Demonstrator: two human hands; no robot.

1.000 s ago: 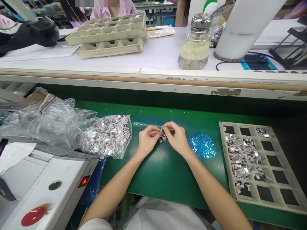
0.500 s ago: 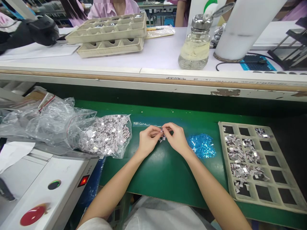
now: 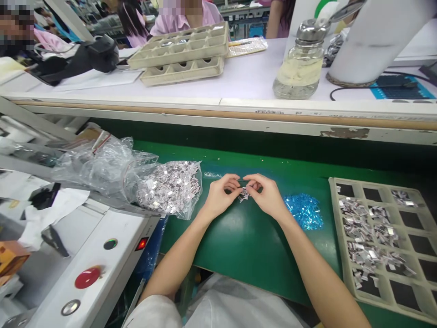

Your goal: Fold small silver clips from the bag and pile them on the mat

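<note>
Well, your left hand (image 3: 221, 195) and right hand (image 3: 265, 195) curl, thumbs near fingertips — whether either pinches anything, I cannot tell. Between them, small flat silver-grey pieces (image 3: 245, 195) lie on the green tabletop (image 3: 239, 246). Right, a shiny blue heap (image 3: 303, 211); farther right, a cream compartmented tray (image 3: 336, 218). Left, a filled clear plastic bag (image 3: 187, 210).

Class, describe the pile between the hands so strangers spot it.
On the green worktop, look between the clear bag and the shiny blue heap. Between the left hand and right hand lies a small silvery pile, unbagged and outside the tray.
</note>
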